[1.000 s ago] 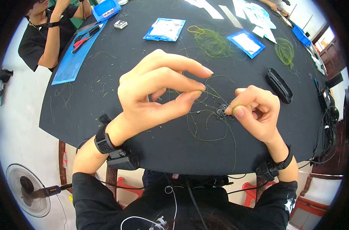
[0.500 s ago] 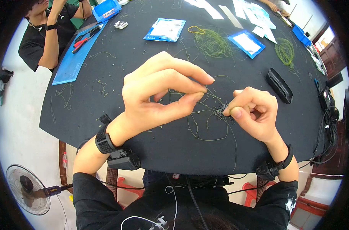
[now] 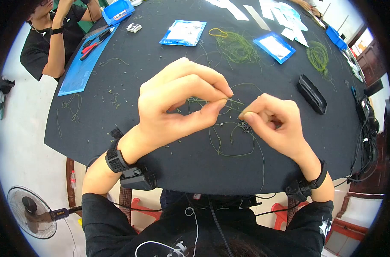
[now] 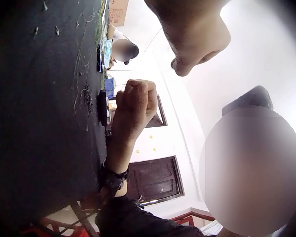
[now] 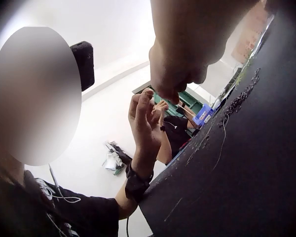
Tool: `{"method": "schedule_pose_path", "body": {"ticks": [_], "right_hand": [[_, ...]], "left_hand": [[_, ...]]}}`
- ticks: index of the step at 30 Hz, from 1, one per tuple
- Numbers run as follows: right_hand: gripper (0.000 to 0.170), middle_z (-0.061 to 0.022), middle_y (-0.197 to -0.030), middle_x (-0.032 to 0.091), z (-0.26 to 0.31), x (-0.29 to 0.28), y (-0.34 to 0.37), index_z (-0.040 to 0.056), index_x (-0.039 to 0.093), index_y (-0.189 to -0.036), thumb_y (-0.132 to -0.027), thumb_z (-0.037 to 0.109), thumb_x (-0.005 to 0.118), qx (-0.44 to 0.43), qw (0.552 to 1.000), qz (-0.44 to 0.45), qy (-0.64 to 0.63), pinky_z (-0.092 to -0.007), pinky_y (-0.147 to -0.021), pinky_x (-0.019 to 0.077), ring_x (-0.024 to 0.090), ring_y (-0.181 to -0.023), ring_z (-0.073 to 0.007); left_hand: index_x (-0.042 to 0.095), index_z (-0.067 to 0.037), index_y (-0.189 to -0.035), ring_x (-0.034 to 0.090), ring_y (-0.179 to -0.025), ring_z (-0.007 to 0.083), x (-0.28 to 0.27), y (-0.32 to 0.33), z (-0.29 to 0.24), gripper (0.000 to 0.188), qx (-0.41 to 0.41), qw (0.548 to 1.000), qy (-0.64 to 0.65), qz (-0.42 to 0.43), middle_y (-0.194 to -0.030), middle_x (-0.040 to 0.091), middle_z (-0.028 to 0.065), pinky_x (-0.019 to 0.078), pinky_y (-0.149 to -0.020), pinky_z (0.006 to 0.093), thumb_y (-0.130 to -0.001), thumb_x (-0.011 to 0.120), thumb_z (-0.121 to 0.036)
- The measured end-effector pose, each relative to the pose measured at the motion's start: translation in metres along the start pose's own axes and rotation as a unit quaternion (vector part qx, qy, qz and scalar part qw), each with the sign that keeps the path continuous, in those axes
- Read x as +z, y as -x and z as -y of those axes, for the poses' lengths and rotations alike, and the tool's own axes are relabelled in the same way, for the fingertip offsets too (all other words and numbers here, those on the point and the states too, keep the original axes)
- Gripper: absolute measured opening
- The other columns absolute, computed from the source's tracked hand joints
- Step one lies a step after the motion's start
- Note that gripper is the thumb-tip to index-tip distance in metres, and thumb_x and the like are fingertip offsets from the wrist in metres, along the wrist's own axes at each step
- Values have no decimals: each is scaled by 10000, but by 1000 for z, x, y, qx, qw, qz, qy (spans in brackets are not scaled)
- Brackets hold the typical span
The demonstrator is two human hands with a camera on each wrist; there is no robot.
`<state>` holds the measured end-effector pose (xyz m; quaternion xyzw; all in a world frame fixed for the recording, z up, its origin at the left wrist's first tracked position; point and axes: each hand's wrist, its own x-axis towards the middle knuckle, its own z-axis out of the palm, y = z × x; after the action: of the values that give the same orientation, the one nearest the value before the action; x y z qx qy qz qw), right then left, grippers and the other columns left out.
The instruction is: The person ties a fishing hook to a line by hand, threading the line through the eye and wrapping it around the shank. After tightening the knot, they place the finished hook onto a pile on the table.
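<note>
Taking the middle of the head view as my clock's hub, the dark-covered table [image 3: 182, 173] fills most of the dial. Past its edge at 10 o'clock I have a second person [image 3: 36, 55] in black, a forearm raised. Nearer in, also at 10, lies a long blue sheet [image 3: 75, 80].

At 11 o'clock is the left hand [image 3: 167, 98], its thumb and index tips brought narrowly together. At 3 o'clock is the right hand [image 3: 280, 135], fingers curled, thumb and index tips meeting; from here I can't tell whether anything small sits between them. My left wrist feed shows that hand raised clear of the tabletop.

One blue-and-white packet [image 3: 183, 32] lies at 12 o'clock, and a loose coil of green line [image 3: 237, 47] at 1. An oblong black tray [image 3: 312, 95] rests between 2 and 3, well apart from the right hand. Red-handled pliers [image 3: 88, 52] lie on the blue sheet at 10.

On the table at 3 o'clock I see a heap of small dark wiry pieces [image 3: 245, 126], partly hidden by the right fingertips. Smallest of all, a thin green strand [image 3: 237, 102] is pinched in the left hand, an end poking out toward 3 o'clock.
</note>
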<state>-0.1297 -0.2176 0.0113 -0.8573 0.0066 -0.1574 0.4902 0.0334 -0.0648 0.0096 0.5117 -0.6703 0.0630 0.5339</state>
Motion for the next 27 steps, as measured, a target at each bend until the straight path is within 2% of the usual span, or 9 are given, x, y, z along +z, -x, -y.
{"method": "schedule_pose_path", "body": {"ticks": [2, 3, 4, 8, 13, 18, 23, 27], "right_hand": [[73, -21, -529, 448, -2, 5, -3, 37, 590, -769, -725, 14, 644, -171, 967, -5, 187, -257, -410, 313, 411, -442, -123], [117, -64, -580, 461, 1, 7, 0, 42, 580, -756, -681, 25, 668, -160, 970, 12, 184, -296, -442, 375, 461, -499, -195], [120, -53, -580, 463, 1, 10, 2, 43, 581, -755, -679, 25, 673, -177, 967, 7, 185, -293, -434, 371, 454, -495, -187], [140, -30, -575, 460, 4, 11, 4, 42, 584, -753, -656, 19, 682, -242, 948, -18, 204, -281, -404, 357, 429, -483, -170], [180, -21, -561, 446, 8, 9, 5, 39, 595, -761, -606, 6, 681, -265, 939, -25, 217, -272, -383, 338, 411, -477, -157], [207, -22, -553, 458, 8, 7, 4, 28, 604, -777, -583, -15, 663, -285, 931, -64, 220, -264, -385, 328, 411, -464, -160], [194, -30, -529, 456, 10, 0, 4, -3, 614, -789, -602, -51, 628, -262, 939, -108, 195, -275, -402, 327, 393, -424, -170], [138, -22, -511, 433, 4, 1, 5, -6, 615, -811, -678, -41, 610, -204, 949, -174, 165, -257, -408, 310, 378, -414, -142]], "left_hand": [[618, -34, -769, 490, -646, 83, 2, 0, -1, 123, -23, 1000, 5, -12, -851, 643, 61, 326, -486, 176, -676, 654, 39], [621, -37, -760, 498, -651, 87, 1, -2, -2, 128, -31, 999, -33, 12, -844, 641, 49, 347, -502, 183, -666, 655, 42], [624, -40, -752, 506, -655, 91, 0, -3, -4, 132, -41, 996, -70, 37, -837, 639, 38, 368, -518, 189, -655, 656, 45], [621, -48, -728, 523, -657, 114, 5, -1, 3, 143, -22, 997, -64, 40, -829, 637, 34, 401, -559, 217, -628, 658, 48], [607, -46, -708, 540, -660, 159, 7, -1, 2, 151, -3, 994, -90, 55, -803, 635, 51, 414, -581, 252, -597, 678, 29], [603, -51, -698, 544, -657, 160, 7, -2, 1, 150, -1, 993, -94, 64, -794, 636, 46, 411, -579, 248, -595, 677, 29], [601, -65, -688, 535, -637, 155, 9, -1, 1, 161, 8, 993, -91, 69, -797, 639, 37, 392, -558, 246, -579, 677, 27], [607, -78, -679, 489, -595, 142, 9, -1, -2, 171, 28, 992, -93, 85, -797, 639, 26, 363, -535, 241, -551, 687, 3]]}}
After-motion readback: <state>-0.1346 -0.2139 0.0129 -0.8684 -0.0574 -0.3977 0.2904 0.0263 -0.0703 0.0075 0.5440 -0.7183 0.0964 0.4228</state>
